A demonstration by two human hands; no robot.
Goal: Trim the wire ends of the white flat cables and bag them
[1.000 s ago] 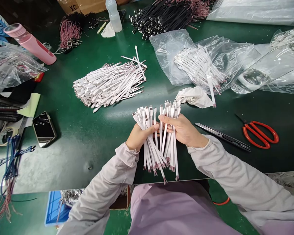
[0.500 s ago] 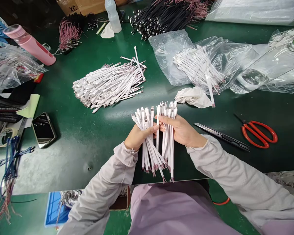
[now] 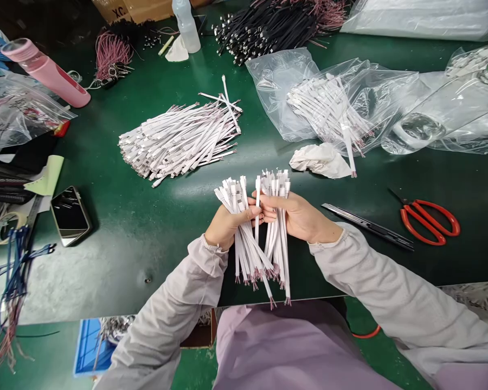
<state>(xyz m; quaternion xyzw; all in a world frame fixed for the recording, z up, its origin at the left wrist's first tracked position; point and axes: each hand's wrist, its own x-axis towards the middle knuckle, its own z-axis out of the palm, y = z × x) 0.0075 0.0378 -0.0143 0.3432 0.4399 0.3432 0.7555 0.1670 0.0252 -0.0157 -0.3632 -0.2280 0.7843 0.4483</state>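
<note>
Above a green worktable, a person's left hand is closed around a fanned bunch of short white cables, while the right hand is wrapped around a second bunch just beside it. Both bunches run lengthwise away from the body, with connector ends far and stripped ends near. One single cable stands between them, nearer the right fingertips.

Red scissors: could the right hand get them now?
Probably not at once: the right hand is shut on white cables. The red scissors lie in the open to its right, with only a thin black strip between.
</note>
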